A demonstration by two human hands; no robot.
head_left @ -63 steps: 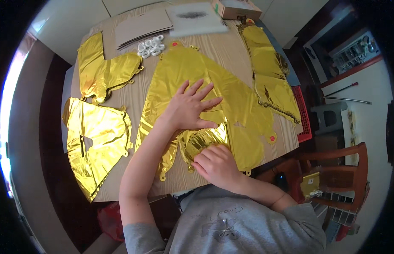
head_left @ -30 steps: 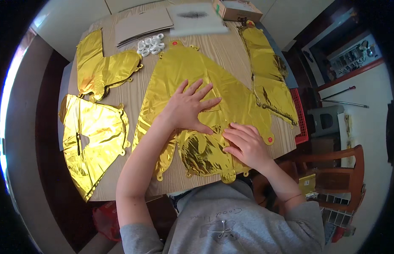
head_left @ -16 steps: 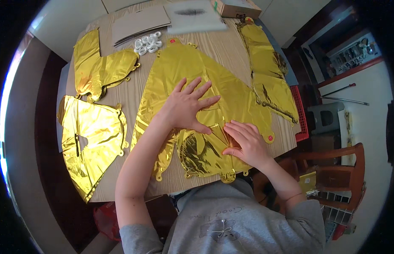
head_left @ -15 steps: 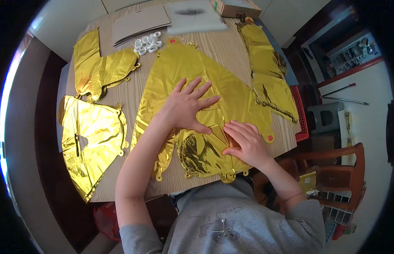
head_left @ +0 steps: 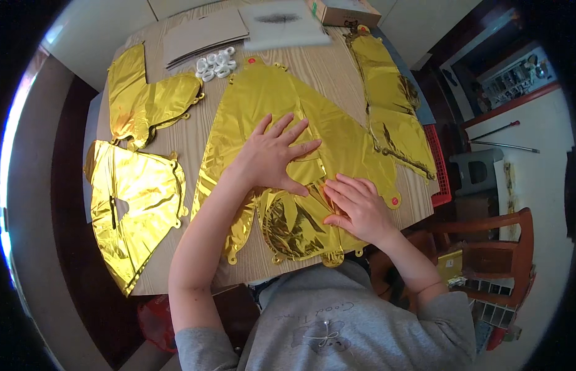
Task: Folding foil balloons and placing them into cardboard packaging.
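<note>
fingers [head_left: 282, 127] of the left hand [head_left: 267, 161] fan wide, palm down on the large gold foil shape [head_left: 260, 93] that lies spread over the middle of the table [head_left: 167, 272]. the right hand [head_left: 358, 207] also rests palm down on the foil, open and nearer the body, its fingers close together and slightly bent, its thumb set apart below them; whether it pinches any foil cannot be told. between and below the hands, a shinier, creased part of the foil reaches the near table edge. red dots mark the far tab and the one beyond the right hand.

left of the large shape lie two more gold pieces, a bent one [head_left: 155, 102] and a wrinkled, brightly shining one [head_left: 142, 185]. a long folded gold piece [head_left: 390, 102] lies on the right. past the far tab sit white rings [head_left: 217, 63] in a cluster, grey boards [head_left: 204, 37] in a stack, a whitish sheet [head_left: 288, 34] and a cardboard box [head_left: 345, 13].
</note>
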